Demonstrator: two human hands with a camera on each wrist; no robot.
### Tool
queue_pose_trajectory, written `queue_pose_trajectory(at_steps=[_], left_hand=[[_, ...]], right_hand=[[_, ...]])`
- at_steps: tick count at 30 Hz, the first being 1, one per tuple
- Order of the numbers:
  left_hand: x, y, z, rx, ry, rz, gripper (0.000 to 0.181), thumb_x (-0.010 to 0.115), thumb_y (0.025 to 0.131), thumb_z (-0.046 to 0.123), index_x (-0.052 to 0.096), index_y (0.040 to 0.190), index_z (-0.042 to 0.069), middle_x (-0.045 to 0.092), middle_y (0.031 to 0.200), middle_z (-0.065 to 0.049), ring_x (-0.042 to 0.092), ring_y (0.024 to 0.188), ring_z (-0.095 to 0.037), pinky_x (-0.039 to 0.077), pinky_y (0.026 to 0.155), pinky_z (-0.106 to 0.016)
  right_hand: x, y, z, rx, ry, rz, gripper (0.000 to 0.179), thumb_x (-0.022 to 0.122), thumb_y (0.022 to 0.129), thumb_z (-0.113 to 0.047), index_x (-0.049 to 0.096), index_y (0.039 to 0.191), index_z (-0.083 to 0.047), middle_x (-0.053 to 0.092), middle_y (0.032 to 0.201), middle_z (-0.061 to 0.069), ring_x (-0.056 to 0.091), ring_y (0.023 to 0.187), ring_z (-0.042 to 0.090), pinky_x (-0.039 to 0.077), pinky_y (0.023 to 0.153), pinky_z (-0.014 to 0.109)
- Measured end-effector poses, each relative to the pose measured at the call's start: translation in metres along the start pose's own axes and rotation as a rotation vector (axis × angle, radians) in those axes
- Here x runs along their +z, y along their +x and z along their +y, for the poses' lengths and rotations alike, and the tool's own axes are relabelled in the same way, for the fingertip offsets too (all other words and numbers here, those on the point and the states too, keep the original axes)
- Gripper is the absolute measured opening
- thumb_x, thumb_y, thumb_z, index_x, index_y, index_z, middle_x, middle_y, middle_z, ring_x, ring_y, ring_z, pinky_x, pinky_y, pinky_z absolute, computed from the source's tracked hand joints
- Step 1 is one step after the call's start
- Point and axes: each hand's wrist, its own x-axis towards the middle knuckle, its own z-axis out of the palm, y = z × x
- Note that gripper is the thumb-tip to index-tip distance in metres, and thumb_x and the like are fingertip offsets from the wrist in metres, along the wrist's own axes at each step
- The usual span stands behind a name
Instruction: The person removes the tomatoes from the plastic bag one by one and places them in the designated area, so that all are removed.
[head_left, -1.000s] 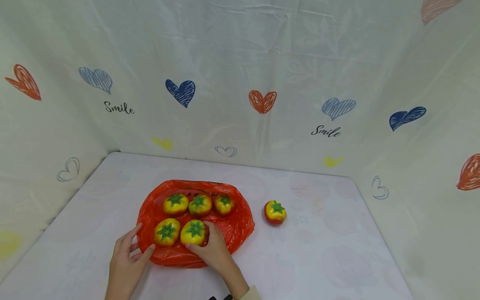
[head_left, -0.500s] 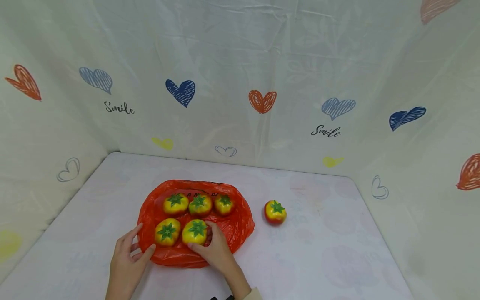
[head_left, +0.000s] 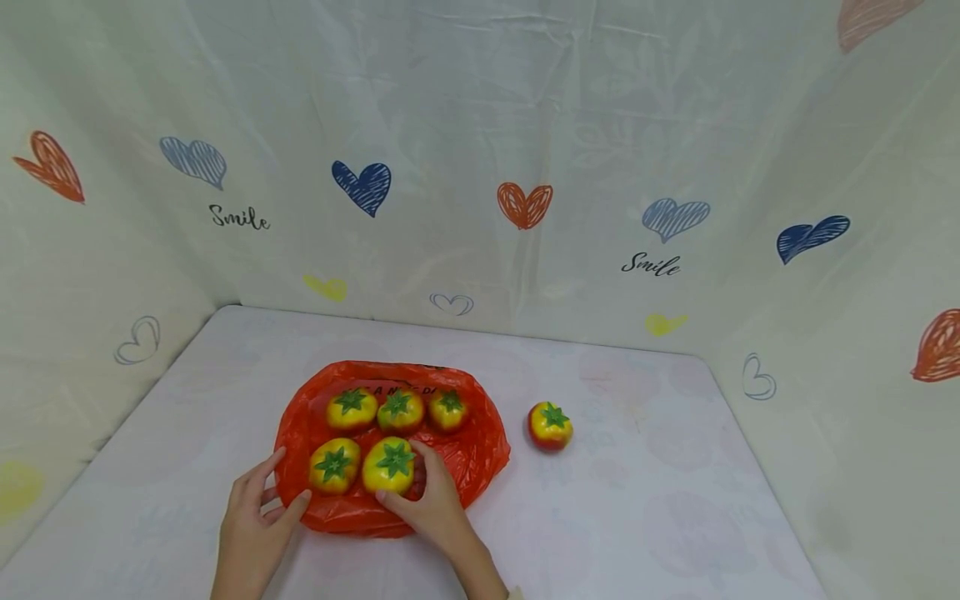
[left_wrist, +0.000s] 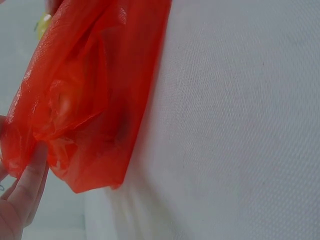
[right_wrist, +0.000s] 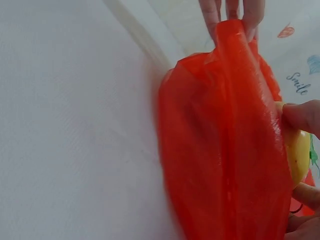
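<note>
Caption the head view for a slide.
Right hand grips a yellow fruit, one of five in a red bag held by the left hand; a sixth fruit sits outside.

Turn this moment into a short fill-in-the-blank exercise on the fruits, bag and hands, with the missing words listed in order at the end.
1. The left hand holds the bag, which is coloured ____.
2. The right hand grips a yellow fruit whose leafy top is coloured ____.
3. Inside the bag, the far row is made up of ____ fruits.
4. In the head view, the lone fruit sits on the table to the ____ of the bag.

Missing words: red; green; three; right.
</note>
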Motion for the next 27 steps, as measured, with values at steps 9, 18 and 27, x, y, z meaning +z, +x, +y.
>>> queue_pose_trajectory(at_steps=[9, 18, 27], left_hand=[[0.013, 0.025, -0.036, 0.008, 0.019, 0.037, 0.075, 0.066, 0.086, 0.023, 0.024, 0.148, 0.02, 0.026, 0.142, -0.022, 0.042, 0.114, -0.039, 0.047, 0.091, -0.052], [0.027, 0.045, -0.071, 0.027, 0.012, 0.073, 0.08, 0.069, 0.082, 0.036, 0.023, 0.147, 0.032, 0.028, 0.143, -0.017, 0.045, 0.112, -0.036, 0.048, 0.088, -0.052], [0.026, 0.044, -0.07, 0.017, 0.009, 0.066, 0.081, 0.069, 0.082, 0.034, 0.022, 0.148, 0.032, 0.028, 0.144, -0.017, 0.044, 0.113, -0.036, 0.048, 0.089, -0.052]], right_hand=[[-0.013, -0.012, -0.014, 0.02, 0.009, 0.019, 0.073, 0.07, 0.078, -0.041, 0.035, 0.139, -0.021, 0.043, 0.129, -0.001, 0.043, 0.114, 0.017, 0.044, 0.098, 0.042], [-0.029, -0.025, -0.022, 0.024, 0.029, 0.054, 0.071, 0.071, 0.078, -0.037, 0.035, 0.138, -0.023, 0.042, 0.124, -0.002, 0.042, 0.111, 0.014, 0.045, 0.094, 0.028], [-0.045, -0.037, -0.024, 0.033, 0.038, 0.132, 0.074, 0.072, 0.077, -0.033, 0.034, 0.139, -0.021, 0.041, 0.124, 0.0, 0.041, 0.111, 0.016, 0.045, 0.093, 0.026]])
